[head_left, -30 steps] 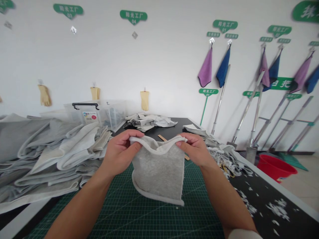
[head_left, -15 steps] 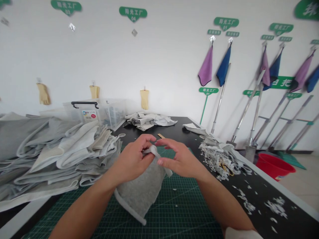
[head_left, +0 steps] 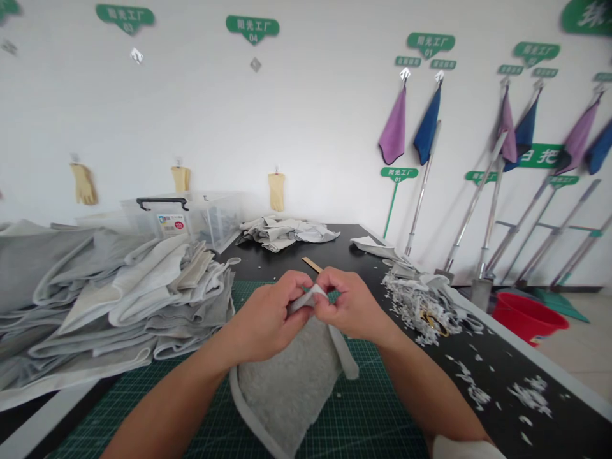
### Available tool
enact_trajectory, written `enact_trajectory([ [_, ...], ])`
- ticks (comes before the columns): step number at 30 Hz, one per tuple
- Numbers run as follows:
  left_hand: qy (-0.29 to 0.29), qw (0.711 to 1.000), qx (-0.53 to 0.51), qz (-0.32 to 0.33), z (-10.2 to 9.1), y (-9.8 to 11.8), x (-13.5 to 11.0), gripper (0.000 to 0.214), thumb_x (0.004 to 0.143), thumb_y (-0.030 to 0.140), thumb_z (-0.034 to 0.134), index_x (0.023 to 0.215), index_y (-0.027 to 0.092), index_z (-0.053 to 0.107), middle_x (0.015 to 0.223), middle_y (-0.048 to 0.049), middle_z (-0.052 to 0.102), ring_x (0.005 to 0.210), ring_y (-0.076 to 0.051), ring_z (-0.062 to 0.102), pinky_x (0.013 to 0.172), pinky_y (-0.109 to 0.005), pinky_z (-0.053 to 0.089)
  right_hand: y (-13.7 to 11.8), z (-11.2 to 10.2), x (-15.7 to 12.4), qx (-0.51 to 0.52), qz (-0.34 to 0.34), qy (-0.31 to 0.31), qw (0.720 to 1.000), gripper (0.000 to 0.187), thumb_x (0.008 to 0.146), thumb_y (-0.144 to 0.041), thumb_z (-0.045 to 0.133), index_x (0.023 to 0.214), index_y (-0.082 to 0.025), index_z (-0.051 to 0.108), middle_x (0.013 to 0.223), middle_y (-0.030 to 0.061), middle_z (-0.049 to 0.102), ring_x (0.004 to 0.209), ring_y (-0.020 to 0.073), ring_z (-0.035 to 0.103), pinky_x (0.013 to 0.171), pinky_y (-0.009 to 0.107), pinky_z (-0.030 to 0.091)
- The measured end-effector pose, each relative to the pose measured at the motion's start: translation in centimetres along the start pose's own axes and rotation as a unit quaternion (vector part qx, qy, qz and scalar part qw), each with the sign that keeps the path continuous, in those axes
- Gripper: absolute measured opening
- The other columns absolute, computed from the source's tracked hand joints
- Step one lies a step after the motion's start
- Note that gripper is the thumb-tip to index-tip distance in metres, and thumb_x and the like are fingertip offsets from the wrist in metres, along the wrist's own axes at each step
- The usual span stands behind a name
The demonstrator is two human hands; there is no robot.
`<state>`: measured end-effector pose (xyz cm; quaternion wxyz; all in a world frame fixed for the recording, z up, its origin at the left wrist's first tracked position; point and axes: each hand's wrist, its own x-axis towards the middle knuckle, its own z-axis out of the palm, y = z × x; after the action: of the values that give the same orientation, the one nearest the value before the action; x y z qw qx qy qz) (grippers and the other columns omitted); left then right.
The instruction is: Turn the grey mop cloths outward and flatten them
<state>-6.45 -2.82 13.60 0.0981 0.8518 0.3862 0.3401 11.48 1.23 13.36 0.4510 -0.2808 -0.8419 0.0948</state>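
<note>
A grey fleecy cloth (head_left: 291, 382) with a pale bound edge hangs from my two hands over the green cutting mat (head_left: 382, 408). My left hand (head_left: 275, 312) is closed, pinching the cloth's upper corner between thumb and fingers. From the other side my right hand (head_left: 347, 303) grips the same corner, its thumb and fingertips almost meeting those of the left. A folded pale bit of the edge shows between the fingertips. One loose end of the binding sticks out below my right hand.
Left, a big pile of grey cloths (head_left: 157, 299) lies before a clear plastic box (head_left: 191, 213). More cloths (head_left: 287, 231) lie at the back. Right are white scraps (head_left: 411, 296) with yellow-handled scissors (head_left: 437, 325). A wooden strip (head_left: 312, 264) lies behind my hands; a red bucket (head_left: 526, 315) stands beyond the table.
My right hand has closed from an open pose onto the cloth's corner. Both hands have shifted slightly right, and the cloth hangs lower toward me.
</note>
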Motion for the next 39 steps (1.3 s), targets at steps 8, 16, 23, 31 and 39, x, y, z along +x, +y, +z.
enact_trajectory([
  [8,-0.038,0.997,0.056,-0.026,-2.8,-1.1,-0.6,0.012,0.092,0.028,0.043,0.094,0.022,0.053,0.08,0.001,0.061,0.071,-0.016,0.055,0.064,-0.025,0.039,2.3,-3.4,0.7,0.16,0.094,0.212,0.959,0.012,0.074,-0.019,0.054,0.065,-0.018,0.047,0.054,-0.0049,0.04,0.047,0.0075,0.033,0.043,0.021,0.025],
  [16,0.036,0.998,0.025,-0.043,-4.7,-2.2,-1.3,0.016,0.091,0.029,0.045,0.089,0.02,0.058,0.077,-0.0002,0.059,0.069,-0.015,0.053,0.063,-0.025,0.039,4.7,-5.1,0.8,0.218,0.11,0.324,0.914,0.012,0.076,-0.023,0.059,0.069,-0.02,0.049,0.055,-0.0039,0.041,0.044,0.0088,0.035,0.041,0.022,0.025],
  [23,0.196,0.967,-0.135,-0.088,-5.0,-3.8,-1.6,0.009,0.079,0.024,0.059,0.085,0.018,0.061,0.069,0.0011,0.055,0.057,-0.012,0.047,0.051,-0.021,0.035,5.1,-5.6,1.3,0.247,0.127,0.365,0.889,0.015,0.074,-0.026,0.059,0.069,-0.021,0.047,0.056,-0.0031,0.043,0.046,0.0096,0.039,0.043,0.023,0.032],
  [31,0.344,0.874,-0.325,-0.114,-4.6,-4.2,-0.4,0.01,0.068,0.018,0.065,0.075,0.017,0.058,0.059,0.0039,0.05,0.051,-0.009,0.044,0.048,-0.018,0.033,4.9,-5.6,1.4,0.271,0.131,0.325,0.896,0.015,0.073,-0.027,0.061,0.07,-0.021,0.047,0.057,-0.0034,0.043,0.045,0.0093,0.038,0.041,0.022,0.03],
  [39,0.344,0.859,-0.35,-0.149,-4.9,-3.9,0.0,0.017,0.072,0.029,0.066,0.078,0.017,0.055,0.06,0.0035,0.048,0.047,-0.009,0.043,0.041,-0.018,0.033,4.6,-5.7,1.5,0.304,0.186,0.192,0.914,0.015,0.072,-0.028,0.059,0.08,-0.023,0.047,0.06,-0.0042,0.046,0.046,0.0106,0.042,0.042,0.022,0.033],
])
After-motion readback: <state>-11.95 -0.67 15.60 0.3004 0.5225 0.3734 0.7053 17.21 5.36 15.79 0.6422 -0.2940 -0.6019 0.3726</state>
